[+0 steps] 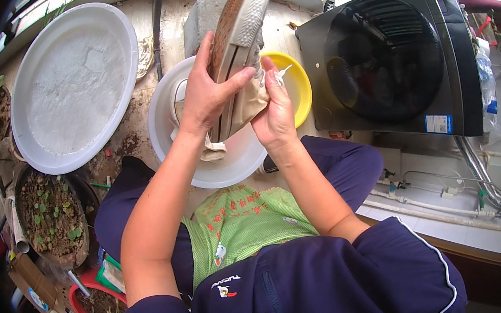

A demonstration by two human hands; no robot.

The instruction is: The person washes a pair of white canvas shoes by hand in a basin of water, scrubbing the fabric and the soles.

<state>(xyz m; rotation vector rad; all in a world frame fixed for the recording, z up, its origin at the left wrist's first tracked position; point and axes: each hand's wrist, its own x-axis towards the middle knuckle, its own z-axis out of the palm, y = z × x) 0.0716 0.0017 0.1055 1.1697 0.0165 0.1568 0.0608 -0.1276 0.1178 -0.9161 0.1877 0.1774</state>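
Note:
Both hands hold a beige canvas sneaker tilted on its side, its brown sole facing left and its toe pointing away from me. My left hand grips the sole and the side of the shoe. My right hand supports the upper from the right, fingers by the white laces. Under the shoe stands a white plastic basin on the floor. In it lies another light-coloured shoe, partly hidden by my left hand and wrist. A yellow basin sits just right of it, partly covered by my right hand.
A large white tub with whitish contents is at the upper left. A grey stone block stands behind the basin. To the right is a dark front-loading washing machine. Planters of soil and a red pot line the left.

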